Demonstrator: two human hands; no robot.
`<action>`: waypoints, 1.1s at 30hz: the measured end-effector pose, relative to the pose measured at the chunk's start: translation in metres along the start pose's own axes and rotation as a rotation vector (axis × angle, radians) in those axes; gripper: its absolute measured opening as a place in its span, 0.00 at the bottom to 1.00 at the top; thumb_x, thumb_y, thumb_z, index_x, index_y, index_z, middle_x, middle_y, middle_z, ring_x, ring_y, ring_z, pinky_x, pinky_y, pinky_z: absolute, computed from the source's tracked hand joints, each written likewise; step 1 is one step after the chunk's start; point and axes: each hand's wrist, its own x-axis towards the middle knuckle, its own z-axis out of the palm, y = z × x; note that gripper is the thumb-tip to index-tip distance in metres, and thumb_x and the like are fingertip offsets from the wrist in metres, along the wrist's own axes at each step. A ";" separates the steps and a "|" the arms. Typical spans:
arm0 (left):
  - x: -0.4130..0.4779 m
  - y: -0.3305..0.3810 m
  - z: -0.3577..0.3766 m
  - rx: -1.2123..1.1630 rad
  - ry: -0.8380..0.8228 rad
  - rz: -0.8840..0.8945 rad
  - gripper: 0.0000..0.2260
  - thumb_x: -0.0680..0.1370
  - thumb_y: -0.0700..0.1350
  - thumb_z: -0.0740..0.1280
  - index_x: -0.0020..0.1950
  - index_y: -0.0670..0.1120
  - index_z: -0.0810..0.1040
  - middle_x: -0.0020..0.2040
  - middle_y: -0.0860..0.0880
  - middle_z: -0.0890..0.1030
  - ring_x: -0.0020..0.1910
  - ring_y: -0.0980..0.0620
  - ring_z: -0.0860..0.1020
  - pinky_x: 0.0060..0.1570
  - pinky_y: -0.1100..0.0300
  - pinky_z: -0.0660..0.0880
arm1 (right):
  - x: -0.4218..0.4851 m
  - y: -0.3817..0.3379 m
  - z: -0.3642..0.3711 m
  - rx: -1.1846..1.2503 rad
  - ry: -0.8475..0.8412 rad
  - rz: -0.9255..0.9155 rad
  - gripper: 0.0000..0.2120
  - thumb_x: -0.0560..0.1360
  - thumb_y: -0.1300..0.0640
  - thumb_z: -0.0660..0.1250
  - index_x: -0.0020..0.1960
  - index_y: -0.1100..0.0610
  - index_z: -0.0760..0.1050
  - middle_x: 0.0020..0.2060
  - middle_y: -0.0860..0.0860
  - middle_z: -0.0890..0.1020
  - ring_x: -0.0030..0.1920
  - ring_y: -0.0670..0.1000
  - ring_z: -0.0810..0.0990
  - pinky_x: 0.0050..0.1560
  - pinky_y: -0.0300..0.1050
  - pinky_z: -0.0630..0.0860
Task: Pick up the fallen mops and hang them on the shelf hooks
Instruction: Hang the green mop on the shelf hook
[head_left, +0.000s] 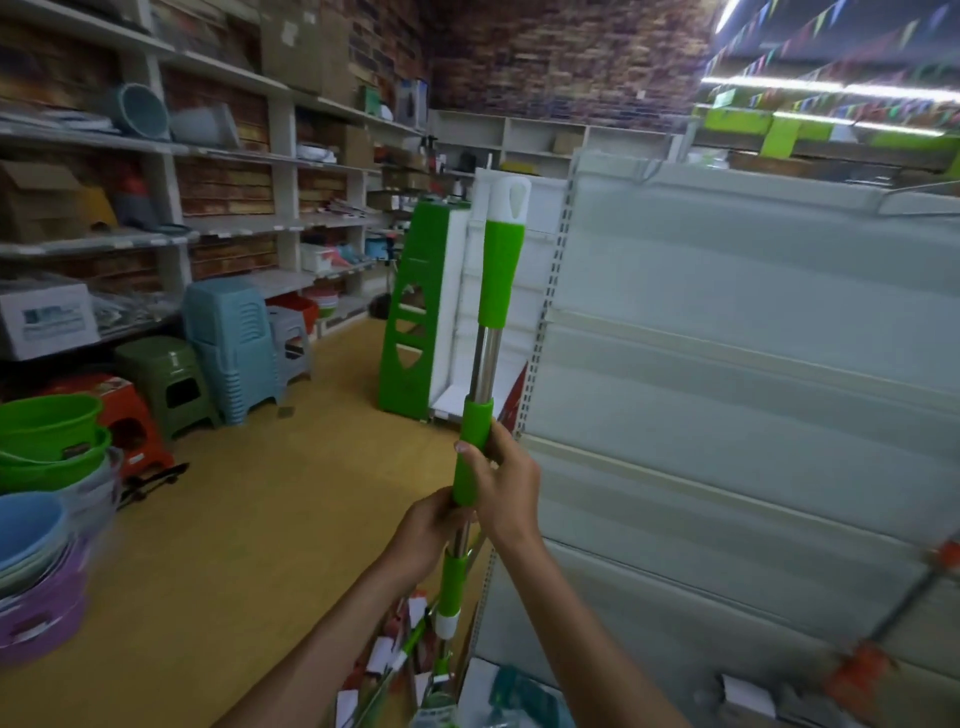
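Observation:
I hold a mop (492, 291) upright in front of me, a steel pole with green plastic grips and a white cap with a hanging hole at the top. My right hand (501, 475) is wrapped around the middle green grip. My left hand (431, 530) clasps the pole just below it. More mops (410, 654) with green and white parts and paper tags lie in a heap on the floor under my arms. The white shelf panel (727, 389) rises to my right, with a wire hook (914, 200) near its top edge.
Stacked plastic stools (228, 348) and nested basins (47, 441) line the left side below wall shelves. A green and white shelf end (415, 312) is straight ahead. An orange-fitted mop pole (893, 613) leans against the panel at lower right. Yellow floor lies between.

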 end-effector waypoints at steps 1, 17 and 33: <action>0.002 0.004 0.009 0.010 -0.015 0.010 0.09 0.84 0.41 0.62 0.58 0.45 0.81 0.53 0.48 0.85 0.53 0.49 0.82 0.52 0.50 0.78 | 0.000 0.001 -0.011 -0.003 0.016 -0.006 0.13 0.78 0.60 0.72 0.58 0.46 0.79 0.43 0.42 0.83 0.43 0.35 0.80 0.42 0.31 0.73; 0.020 0.072 0.180 -0.046 -0.359 0.119 0.07 0.83 0.46 0.63 0.55 0.48 0.81 0.49 0.48 0.86 0.52 0.46 0.84 0.55 0.43 0.79 | -0.011 0.014 -0.198 -0.189 0.346 0.060 0.03 0.75 0.57 0.74 0.48 0.54 0.81 0.37 0.43 0.83 0.40 0.39 0.80 0.43 0.41 0.75; 0.002 0.134 0.357 -0.123 -0.522 0.143 0.10 0.83 0.39 0.61 0.60 0.37 0.77 0.48 0.46 0.83 0.42 0.62 0.82 0.45 0.65 0.79 | -0.035 0.030 -0.379 -0.326 0.519 0.084 0.14 0.74 0.56 0.75 0.58 0.58 0.83 0.45 0.50 0.86 0.45 0.49 0.84 0.46 0.40 0.79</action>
